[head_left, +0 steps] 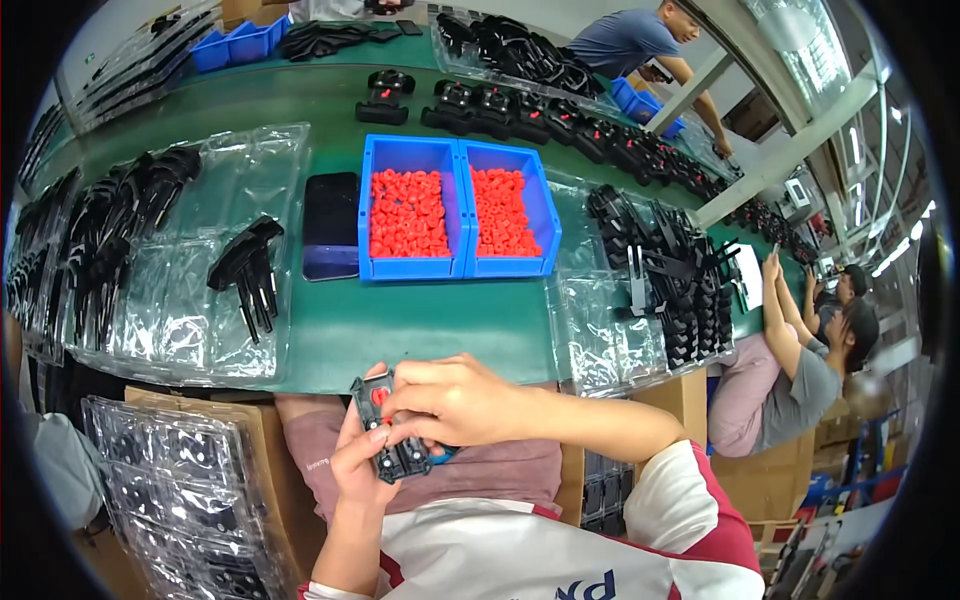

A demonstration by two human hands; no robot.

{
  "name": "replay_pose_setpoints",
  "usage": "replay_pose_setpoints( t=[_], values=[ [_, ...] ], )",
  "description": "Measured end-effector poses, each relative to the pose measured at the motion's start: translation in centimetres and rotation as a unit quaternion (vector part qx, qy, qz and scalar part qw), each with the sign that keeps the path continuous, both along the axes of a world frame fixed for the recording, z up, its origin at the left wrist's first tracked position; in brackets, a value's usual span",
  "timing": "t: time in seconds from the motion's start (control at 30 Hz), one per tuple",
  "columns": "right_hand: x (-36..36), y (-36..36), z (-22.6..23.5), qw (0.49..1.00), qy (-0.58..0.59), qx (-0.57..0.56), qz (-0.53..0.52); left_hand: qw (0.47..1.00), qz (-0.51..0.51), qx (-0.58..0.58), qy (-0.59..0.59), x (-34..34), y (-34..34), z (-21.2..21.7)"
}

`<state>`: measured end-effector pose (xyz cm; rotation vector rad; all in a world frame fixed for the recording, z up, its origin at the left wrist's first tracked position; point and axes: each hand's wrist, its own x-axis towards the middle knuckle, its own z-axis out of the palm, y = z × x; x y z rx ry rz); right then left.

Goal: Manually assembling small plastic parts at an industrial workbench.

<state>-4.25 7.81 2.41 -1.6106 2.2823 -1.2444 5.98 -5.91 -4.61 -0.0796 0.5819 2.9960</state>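
Note:
Above my lap, at the table's near edge, my left hand (352, 468) grips a black plastic part (402, 458) with small round silvery spots at its lower end. A red piece (379, 396) sits in the upper part of it. My right hand (455, 402) is closed over the part from the right, its bent fingertips against the face beside the red piece. A little more red shows under those fingertips, mostly hidden. Past my hands stand two joined blue bins (410, 268), both holding many small red plastic pieces (408, 215).
A dark flat tray (331, 225) lies left of the bins. Clear plastic trays (165, 310) with black parts flank both sides. A row of black assemblies with red spots (530, 115) runs behind. Cartons (280, 490) stand below. Other people (790, 380) sit along the line.

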Motion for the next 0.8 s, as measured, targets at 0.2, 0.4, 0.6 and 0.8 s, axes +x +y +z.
replay_pose_setpoints(
  t=[0.2,0.4,0.6,0.8],
  values=[
    [0.5,-2.5,-0.2,0.998,0.044,-0.022,0.039,0.995,0.070,0.064,-0.041,1.1,-1.0,0.5],
    [1.6,-5.9,-0.7,0.997,0.063,0.045,0.015,0.984,0.150,-0.039,-0.083,2.5,-3.2,0.3],
    [1.7,-9.4,-0.1,0.988,-0.081,0.015,0.131,0.965,0.247,0.030,-0.078,3.7,-6.1,-0.8],
    [-5.8,-17.5,1.2,0.985,0.100,-0.006,-0.143,0.972,0.230,-0.052,0.007,4.9,-9.1,-0.4]
  ],
)
